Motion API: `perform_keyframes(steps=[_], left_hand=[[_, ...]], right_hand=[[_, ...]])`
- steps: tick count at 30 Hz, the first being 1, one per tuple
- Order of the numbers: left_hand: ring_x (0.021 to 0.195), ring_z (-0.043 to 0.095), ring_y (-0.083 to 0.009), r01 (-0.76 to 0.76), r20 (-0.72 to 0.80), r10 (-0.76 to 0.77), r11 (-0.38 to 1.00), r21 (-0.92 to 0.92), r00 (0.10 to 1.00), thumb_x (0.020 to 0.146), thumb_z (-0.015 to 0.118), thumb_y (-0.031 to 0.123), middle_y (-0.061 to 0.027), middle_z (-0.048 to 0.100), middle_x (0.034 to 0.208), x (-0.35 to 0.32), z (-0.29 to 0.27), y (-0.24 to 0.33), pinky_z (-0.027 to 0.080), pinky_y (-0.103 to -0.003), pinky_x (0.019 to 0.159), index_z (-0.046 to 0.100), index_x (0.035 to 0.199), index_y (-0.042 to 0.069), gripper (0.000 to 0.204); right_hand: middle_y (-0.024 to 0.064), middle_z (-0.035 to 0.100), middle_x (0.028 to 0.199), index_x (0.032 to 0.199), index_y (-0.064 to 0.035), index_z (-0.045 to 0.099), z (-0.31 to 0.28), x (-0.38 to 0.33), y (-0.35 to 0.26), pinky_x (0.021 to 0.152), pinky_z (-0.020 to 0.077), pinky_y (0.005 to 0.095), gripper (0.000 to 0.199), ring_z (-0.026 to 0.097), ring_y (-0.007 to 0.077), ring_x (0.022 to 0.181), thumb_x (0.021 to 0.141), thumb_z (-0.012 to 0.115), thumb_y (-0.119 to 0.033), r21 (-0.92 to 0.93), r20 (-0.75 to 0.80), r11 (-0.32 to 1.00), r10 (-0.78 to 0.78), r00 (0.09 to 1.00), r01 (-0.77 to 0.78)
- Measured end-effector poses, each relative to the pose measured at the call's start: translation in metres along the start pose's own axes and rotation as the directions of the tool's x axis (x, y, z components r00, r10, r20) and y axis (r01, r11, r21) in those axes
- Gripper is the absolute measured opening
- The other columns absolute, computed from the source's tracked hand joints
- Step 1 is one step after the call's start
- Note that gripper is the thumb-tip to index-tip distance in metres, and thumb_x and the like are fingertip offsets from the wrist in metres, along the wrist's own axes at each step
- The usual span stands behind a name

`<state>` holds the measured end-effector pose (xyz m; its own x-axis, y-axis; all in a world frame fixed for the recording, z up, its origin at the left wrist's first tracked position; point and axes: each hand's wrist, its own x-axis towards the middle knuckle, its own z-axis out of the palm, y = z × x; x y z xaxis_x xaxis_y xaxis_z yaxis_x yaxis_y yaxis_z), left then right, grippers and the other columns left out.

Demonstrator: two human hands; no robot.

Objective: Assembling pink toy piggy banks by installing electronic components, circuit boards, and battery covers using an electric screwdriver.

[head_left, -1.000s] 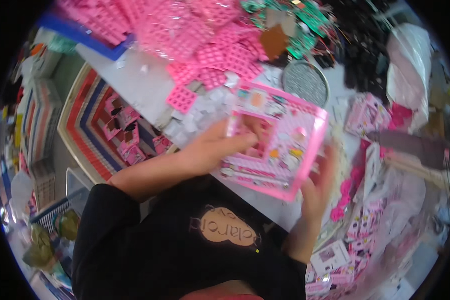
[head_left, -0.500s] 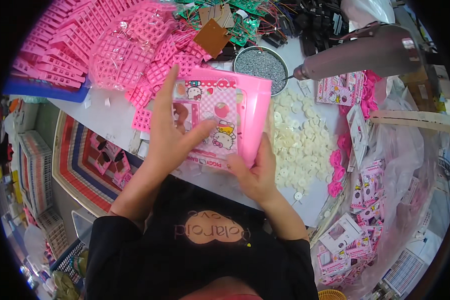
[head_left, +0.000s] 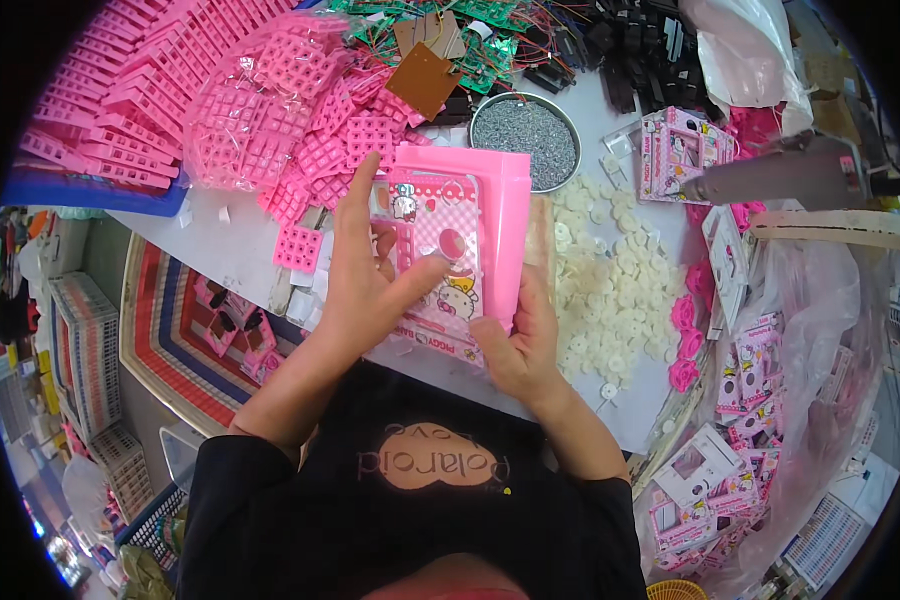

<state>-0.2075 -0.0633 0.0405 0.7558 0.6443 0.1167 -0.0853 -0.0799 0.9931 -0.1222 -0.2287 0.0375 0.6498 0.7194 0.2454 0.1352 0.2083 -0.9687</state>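
In front of me I hold a printed pink-and-white panel [head_left: 425, 315] with cut-out openings, against a glossy pink plastic casing [head_left: 507, 220]. My left hand [head_left: 365, 285] grips the panel by its left side. Its thumb lies across the printed face, its index finger points up, and other fingertips show through an opening. My right hand [head_left: 520, 345] is closed on the lower right of the casing, with the thumb at the panel's lower corner. The casing's back is hidden.
Pink keypad pieces [head_left: 245, 120] and a round tin of small screws [head_left: 525, 140] lie beyond my hands. Cream plastic discs [head_left: 615, 290] cover the table at right. A grey power screwdriver [head_left: 780, 175] hangs above them. More printed panels [head_left: 735, 490] fill a plastic-lined container at lower right.
The panel and casing have shifted slightly down and tilted a little, with both hands still on them. The hanging screwdriver has swung right, away from the screw tin.
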Motion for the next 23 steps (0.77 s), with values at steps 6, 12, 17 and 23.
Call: perform_keyframes(steps=[6, 12, 17, 23], left_hand=[[0.119, 0.048, -0.0273, -0.03, 0.038, 0.023, 0.978, 0.208, 0.999, 0.073, 0.084, 0.02, -0.0192, 0.038, 0.135, -0.002, -0.008, 0.004, 0.046, -0.039, 0.095, 0.021, 0.154, 0.003, 0.104], [0.118, 0.047, -0.0326, -0.094, 0.038, 0.087, 0.872, 0.48, 0.996, 0.069, 0.086, 0.024, -0.0216, 0.042, 0.13, -0.005, -0.011, 0.004, 0.046, -0.041, 0.095, 0.023, 0.151, 0.0, 0.106], [0.118, 0.048, -0.0326, -0.017, 0.039, 0.001, 0.907, 0.421, 0.999, 0.069, 0.086, 0.025, -0.021, 0.042, 0.13, -0.007, -0.016, 0.009, 0.045, -0.041, 0.094, 0.025, 0.15, -0.001, 0.105], [0.124, 0.045, -0.0305, 0.093, 0.028, -0.1, 0.978, 0.186, 0.995, 0.072, 0.086, 0.027, -0.0167, 0.037, 0.137, -0.003, -0.018, 0.012, 0.039, -0.045, 0.107, 0.023, 0.153, 0.006, 0.105]], right_hand=[[0.0071, 0.06, 0.099, 0.126, 0.0022, 0.05, -0.003, -0.004, 0.005, 0.08, 0.0461, 0.0292, 0.055, 0.055, 0.0148, 0.089, 0.087, 0.077, -0.026, 0.055, 0.065, 0.998, 0.017, 0.998, -0.021], [0.0076, 0.056, 0.112, 0.132, 0.0013, 0.044, -0.002, 0.001, 0.003, 0.084, 0.0463, 0.0291, 0.07, 0.054, 0.0137, 0.096, 0.078, 0.085, -0.018, 0.15, 0.144, 0.98, 0.108, 0.984, -0.13], [0.0071, 0.054, 0.111, 0.132, 0.0011, 0.044, -0.001, -0.003, 0.002, 0.085, 0.0459, 0.0294, 0.069, 0.053, 0.0135, 0.099, 0.078, 0.084, -0.016, 0.154, 0.135, 0.975, 0.141, 0.981, -0.162], [0.0068, 0.054, 0.11, 0.132, 0.0009, 0.043, 0.003, 0.001, -0.002, 0.084, 0.0457, 0.0292, 0.067, 0.053, 0.0132, 0.097, 0.08, 0.082, -0.017, 0.176, 0.176, 0.972, 0.122, 0.977, -0.154]])
